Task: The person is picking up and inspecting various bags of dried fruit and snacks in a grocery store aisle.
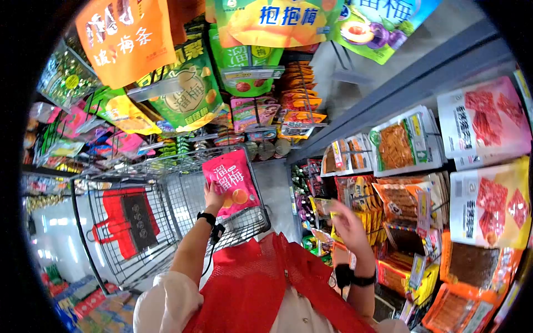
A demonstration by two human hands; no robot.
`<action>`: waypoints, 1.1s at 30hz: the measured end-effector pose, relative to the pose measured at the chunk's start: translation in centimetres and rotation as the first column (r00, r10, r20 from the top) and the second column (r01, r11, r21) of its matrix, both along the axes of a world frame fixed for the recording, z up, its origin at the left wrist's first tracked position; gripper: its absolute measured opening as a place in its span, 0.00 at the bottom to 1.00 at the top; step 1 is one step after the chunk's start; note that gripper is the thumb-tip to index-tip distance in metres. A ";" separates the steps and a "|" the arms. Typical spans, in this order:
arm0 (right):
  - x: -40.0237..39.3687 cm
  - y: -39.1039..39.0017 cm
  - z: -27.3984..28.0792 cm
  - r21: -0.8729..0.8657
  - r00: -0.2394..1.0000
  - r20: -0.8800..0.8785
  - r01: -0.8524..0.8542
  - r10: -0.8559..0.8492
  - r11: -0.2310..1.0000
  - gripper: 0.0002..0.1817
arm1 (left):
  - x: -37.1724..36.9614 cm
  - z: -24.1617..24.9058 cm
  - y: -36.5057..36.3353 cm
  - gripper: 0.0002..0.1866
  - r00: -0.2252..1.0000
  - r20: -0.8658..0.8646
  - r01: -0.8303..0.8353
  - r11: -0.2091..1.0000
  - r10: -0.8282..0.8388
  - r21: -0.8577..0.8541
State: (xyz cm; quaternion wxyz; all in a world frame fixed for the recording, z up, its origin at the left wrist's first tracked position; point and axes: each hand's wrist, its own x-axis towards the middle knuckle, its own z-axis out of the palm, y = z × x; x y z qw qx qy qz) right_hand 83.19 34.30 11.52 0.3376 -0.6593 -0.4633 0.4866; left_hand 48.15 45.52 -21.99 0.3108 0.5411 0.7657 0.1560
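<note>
My left hand [212, 196] grips a bright pink bag of dried plums [236, 182] by its left side. The bag hangs over the wire shopping cart [183, 194], near the cart's right rim, with its printed front facing me. My right hand [350, 226] is raised on the other side, close to the hanging snack packs [363, 194]. Its fingers are loosely bent and apart, and I see nothing held in them. Both wrists wear a black band.
A red bag with a black panel [141, 222] lies in the cart's left part. Overhead hang large plum bags, one orange [127, 44] and one yellow-green [277, 22]. Meat snack packs [483, 122] fill the right rack, beside a grey shelf beam [400, 89].
</note>
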 end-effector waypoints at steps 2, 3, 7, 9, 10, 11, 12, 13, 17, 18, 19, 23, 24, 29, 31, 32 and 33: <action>-0.9 4.8 -2.2 0.277 0.998 0.023 -0.058 0.053 0.959 0.15 | -0.7 0.2 -1.3 0.37 1.000 0.008 -0.022 0.999 0.021 0.037; -1.3 7.3 -2.8 0.369 0.998 -0.001 -0.065 0.070 0.927 0.13 | -1.1 0.4 -1.6 0.34 0.999 0.027 -0.019 0.996 0.017 0.085; -4.6 18.1 -4.7 0.631 0.989 -0.145 0.098 -0.007 0.769 0.12 | -2.9 9.7 -4.8 0.26 0.853 0.496 -0.169 0.985 0.162 -0.031; -6.4 23.1 -4.8 0.651 0.998 -0.024 0.058 -0.056 0.757 0.18 | -6.3 9.8 -7.6 0.23 0.850 0.516 -0.168 0.983 0.109 0.069; -7.2 26.2 -6.8 0.713 0.996 -0.024 0.078 -0.087 0.696 0.23 | -7.4 11.1 -9.2 0.23 0.766 0.606 -0.276 0.961 0.217 0.005; -7.8 28.3 -7.4 0.694 0.989 0.059 0.057 -0.135 0.718 0.27 | -8.5 12.7 -10.6 0.22 0.755 0.582 -0.302 0.948 0.303 -0.102; -8.3 30.7 -8.8 0.669 0.993 -0.054 0.111 -0.100 0.735 0.28 | -8.6 15.6 -11.8 0.21 0.763 0.524 -0.347 0.923 0.379 -0.163; -9.1 31.5 -8.4 0.652 0.988 -0.012 0.126 -0.156 0.747 0.26 | -8.4 17.6 -12.9 0.21 0.765 0.460 -0.395 0.892 0.452 -0.220; -9.7 34.7 -10.4 0.613 0.979 -0.203 0.157 -0.038 0.774 0.22 | -9.5 17.1 -18.2 0.19 0.653 0.544 -0.471 0.845 0.527 -0.253; -9.6 35.6 -11.5 0.641 0.985 -0.169 0.133 -0.029 0.756 0.22 | -8.7 17.4 -18.6 0.19 0.634 0.554 -0.478 0.836 0.540 -0.269; -9.9 34.9 -10.4 0.625 0.983 -0.168 0.162 -0.072 0.764 0.24 | -8.0 18.0 -18.9 0.19 0.613 0.564 -0.484 0.827 0.553 -0.285; -6.6 39.1 -12.1 0.602 0.931 -0.095 0.335 -0.351 0.725 0.21 | -6.8 20.0 -18.8 0.18 0.660 0.587 -0.370 0.883 0.468 -0.287; -4.6 41.3 -12.8 0.549 0.945 -0.155 0.326 -0.289 0.769 0.23 | -6.8 20.1 -19.0 0.18 0.666 0.587 -0.369 0.887 0.460 -0.277; 3.2 49.1 -12.0 0.551 0.928 -0.067 0.341 -0.367 0.762 0.17 | -5.7 22.2 -20.2 0.18 0.700 0.532 -0.433 0.876 0.476 -0.215; 5.5 52.2 -12.8 0.551 0.792 -0.584 0.550 -0.180 0.628 0.19 | -5.7 21.5 -22.1 0.19 0.669 0.534 -0.476 0.850 0.517 -0.226; 10.0 54.2 -13.6 0.677 0.770 -0.530 0.132 0.355 0.724 0.21 | -5.4 21.2 -23.1 0.20 0.638 0.541 -0.495 0.830 0.549 -0.258; 11.5 54.8 -14.0 0.741 0.649 -0.475 -0.070 0.594 0.668 0.22 | -5.1 21.0 -23.6 0.20 0.622 0.531 -0.508 0.813 0.575 -0.285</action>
